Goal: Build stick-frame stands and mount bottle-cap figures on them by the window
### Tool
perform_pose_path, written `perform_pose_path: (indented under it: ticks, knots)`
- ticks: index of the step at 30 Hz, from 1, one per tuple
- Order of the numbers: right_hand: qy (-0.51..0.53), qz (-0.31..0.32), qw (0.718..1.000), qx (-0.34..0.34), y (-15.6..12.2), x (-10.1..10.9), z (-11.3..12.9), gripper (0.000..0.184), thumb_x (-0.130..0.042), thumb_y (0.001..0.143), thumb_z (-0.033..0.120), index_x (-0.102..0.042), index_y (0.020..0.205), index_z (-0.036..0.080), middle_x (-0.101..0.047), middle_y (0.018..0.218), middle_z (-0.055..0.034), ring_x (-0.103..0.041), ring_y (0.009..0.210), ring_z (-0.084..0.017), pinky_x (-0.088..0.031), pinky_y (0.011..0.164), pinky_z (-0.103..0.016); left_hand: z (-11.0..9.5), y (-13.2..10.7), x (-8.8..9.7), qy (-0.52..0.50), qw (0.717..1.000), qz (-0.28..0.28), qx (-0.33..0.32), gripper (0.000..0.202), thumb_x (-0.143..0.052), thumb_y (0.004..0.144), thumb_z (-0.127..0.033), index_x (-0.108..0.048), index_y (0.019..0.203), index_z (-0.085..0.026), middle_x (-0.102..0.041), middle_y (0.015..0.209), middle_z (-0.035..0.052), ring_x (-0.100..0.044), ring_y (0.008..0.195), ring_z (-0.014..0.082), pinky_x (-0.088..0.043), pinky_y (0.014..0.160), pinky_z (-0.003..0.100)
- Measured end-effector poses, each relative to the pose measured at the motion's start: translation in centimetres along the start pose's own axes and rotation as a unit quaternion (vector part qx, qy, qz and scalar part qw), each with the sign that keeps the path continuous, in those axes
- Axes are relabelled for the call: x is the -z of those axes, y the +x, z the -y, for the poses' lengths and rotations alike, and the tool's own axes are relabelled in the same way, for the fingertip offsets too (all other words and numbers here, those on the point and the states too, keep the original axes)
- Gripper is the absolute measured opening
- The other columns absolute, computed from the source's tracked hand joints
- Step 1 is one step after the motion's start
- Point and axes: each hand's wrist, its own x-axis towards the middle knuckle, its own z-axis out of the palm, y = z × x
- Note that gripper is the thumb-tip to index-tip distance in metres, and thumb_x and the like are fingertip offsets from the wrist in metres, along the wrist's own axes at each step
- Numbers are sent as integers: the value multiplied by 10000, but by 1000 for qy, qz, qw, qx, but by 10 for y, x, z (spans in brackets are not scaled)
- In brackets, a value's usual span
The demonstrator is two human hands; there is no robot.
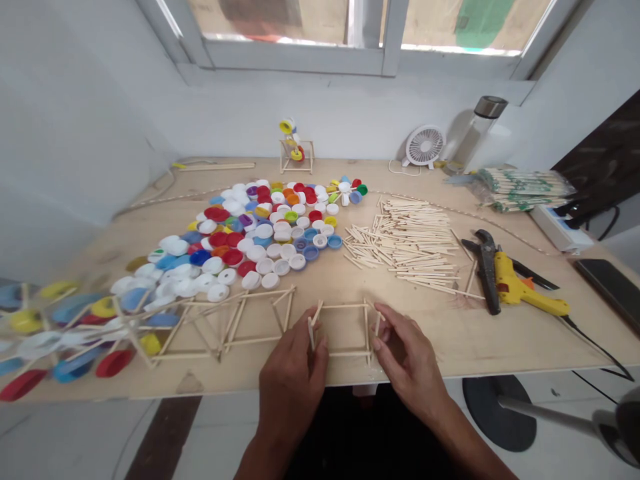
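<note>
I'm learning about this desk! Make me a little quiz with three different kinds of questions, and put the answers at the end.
1. True or false: the right hand is holding the phone.
2. What is the main colour of the glue gun? A) white B) yellow C) green
3. Fill the gap: in the picture, left of the loose sticks lie lots of colourful bottle ____.

Key: 1. False, it is at the stick frame. 2. B. 3. caps.

Soft, bright light comes from the window [370, 33], while bottle caps [43, 345] far left look stretched and blurred.
</note>
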Motion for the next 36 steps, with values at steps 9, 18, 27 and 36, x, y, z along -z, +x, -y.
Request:
perform_pose_path:
  ticks: [9,18,27,36]
  knots:
    - [1,1,1000,11,0,0,0,445,-509,877,243,-431,1314,257,-650,967,-29,-618,798,-168,-467,801,-343,1,-1,0,7,1000,1,3,349,-446,889,-281,-493,1220,-178,-668,1105,86,-661,865,189,-512,765,295]
    - [-1,8,1000,5,0,0,-1,438,-511,882,249,-428,1313,260,-647,992,-38,-614,811,-178,-453,822,-362,1,0,-2,15,999,-30,-22,357,-433,890,-256,-478,1230,-156,-682,1055,98,-671,830,185,-525,729,290]
    - [-12,-3,1000,18,0,-1,-1,419,-508,888,262,-434,1301,252,-658,951,-27,-619,808,-175,-462,798,-348,0,1,-3,3,999,-30,-17,360,-437,890,-252,-474,1238,-166,-691,1018,77,-670,816,169,-525,738,277]
    - [-26,-5,999,18,-1,-2,-3,421,-509,884,278,-449,1299,241,-669,932,-21,-634,799,-172,-469,795,-332,1,0,-4,-7,999,-35,-15,358,-457,881,-237,-483,1233,-176,-683,1051,75,-667,875,170,-527,787,283]
